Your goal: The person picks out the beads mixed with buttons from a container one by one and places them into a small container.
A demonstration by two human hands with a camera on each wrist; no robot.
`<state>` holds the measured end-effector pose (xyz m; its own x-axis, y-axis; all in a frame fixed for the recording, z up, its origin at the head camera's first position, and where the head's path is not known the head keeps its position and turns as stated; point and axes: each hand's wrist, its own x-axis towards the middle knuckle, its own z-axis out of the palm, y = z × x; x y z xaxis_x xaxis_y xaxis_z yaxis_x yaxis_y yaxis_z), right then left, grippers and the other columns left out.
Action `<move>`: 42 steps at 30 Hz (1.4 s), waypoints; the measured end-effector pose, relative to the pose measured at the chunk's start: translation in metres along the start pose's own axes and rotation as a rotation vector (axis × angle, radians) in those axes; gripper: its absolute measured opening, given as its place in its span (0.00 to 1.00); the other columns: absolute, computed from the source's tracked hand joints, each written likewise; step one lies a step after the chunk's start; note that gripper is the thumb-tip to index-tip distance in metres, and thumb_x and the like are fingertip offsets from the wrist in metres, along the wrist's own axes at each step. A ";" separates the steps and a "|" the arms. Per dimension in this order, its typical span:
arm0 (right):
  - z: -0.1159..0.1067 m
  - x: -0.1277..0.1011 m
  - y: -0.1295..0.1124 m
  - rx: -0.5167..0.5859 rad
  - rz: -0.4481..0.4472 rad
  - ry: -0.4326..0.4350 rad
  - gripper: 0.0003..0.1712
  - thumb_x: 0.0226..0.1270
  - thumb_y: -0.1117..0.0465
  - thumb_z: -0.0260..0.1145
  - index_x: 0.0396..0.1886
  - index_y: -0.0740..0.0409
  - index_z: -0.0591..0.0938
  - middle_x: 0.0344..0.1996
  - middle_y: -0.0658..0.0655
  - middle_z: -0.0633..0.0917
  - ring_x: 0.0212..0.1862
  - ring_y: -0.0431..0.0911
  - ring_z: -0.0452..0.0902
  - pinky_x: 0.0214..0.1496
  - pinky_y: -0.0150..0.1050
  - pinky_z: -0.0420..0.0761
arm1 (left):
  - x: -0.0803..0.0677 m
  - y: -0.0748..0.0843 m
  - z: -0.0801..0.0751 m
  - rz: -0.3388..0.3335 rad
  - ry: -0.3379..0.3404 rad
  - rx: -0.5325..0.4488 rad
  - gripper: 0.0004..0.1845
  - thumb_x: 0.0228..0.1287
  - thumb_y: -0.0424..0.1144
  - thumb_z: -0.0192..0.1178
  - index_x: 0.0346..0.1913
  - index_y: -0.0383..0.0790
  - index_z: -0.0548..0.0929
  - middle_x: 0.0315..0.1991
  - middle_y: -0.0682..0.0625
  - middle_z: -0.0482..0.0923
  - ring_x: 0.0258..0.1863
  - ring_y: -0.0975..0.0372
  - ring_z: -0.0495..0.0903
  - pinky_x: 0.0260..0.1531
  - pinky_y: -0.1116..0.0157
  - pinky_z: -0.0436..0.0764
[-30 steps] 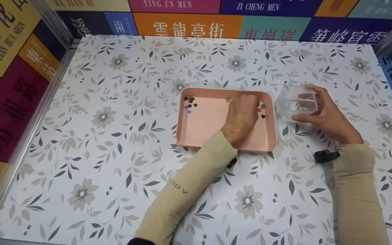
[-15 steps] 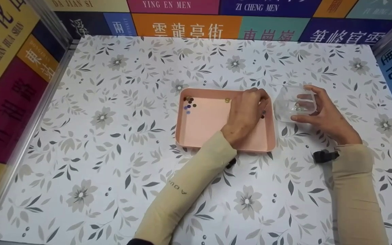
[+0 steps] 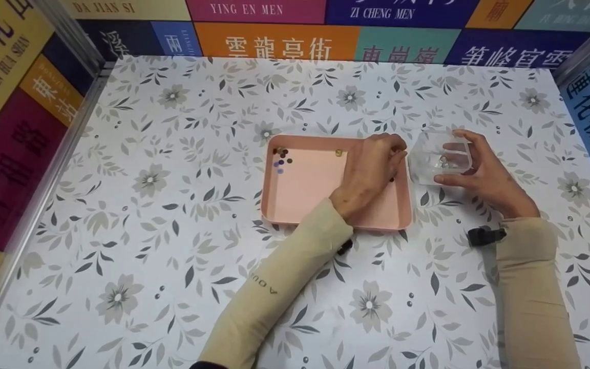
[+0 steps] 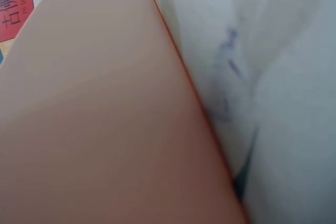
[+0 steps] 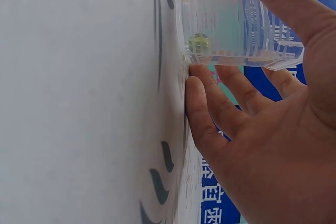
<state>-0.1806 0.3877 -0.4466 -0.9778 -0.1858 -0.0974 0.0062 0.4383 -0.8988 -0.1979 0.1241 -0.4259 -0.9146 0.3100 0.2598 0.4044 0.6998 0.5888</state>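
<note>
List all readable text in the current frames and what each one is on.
"YING EN MEN": magenta wall panel
"ZI CHENG MEN": dark blue wall panel
"DA JIAN SI": yellow wall panel
"LIAN HUA SHAN": yellow left wall panel
"AOU": left sleeve, upside down
Chinese characters on the wall panels: visible, not transcribed.
Wrist views: characters cropped or blurred.

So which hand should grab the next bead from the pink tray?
Probably the left hand: it's already over the pink tray beside the beads, while the right hand holds the clear cup.

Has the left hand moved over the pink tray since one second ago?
Yes. The left hand shifted toward the pink tray's right rim, nearer the clear cup.
</note>
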 end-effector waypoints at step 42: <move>0.000 0.000 0.001 0.048 -0.014 0.000 0.55 0.62 0.73 0.75 0.80 0.39 0.57 0.69 0.54 0.72 0.65 0.38 0.76 0.55 0.23 0.80 | 0.003 0.017 0.009 0.159 -0.038 -0.044 0.10 0.76 0.44 0.62 0.53 0.53 0.91 0.50 0.61 0.90 0.48 0.67 0.86 0.47 0.73 0.80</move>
<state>-0.1804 0.3886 -0.4477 -0.9778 -0.1918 -0.0845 0.0024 0.3930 -0.9195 -0.1938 0.1430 -0.4219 -0.8379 0.4393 0.3240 0.5431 0.6114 0.5755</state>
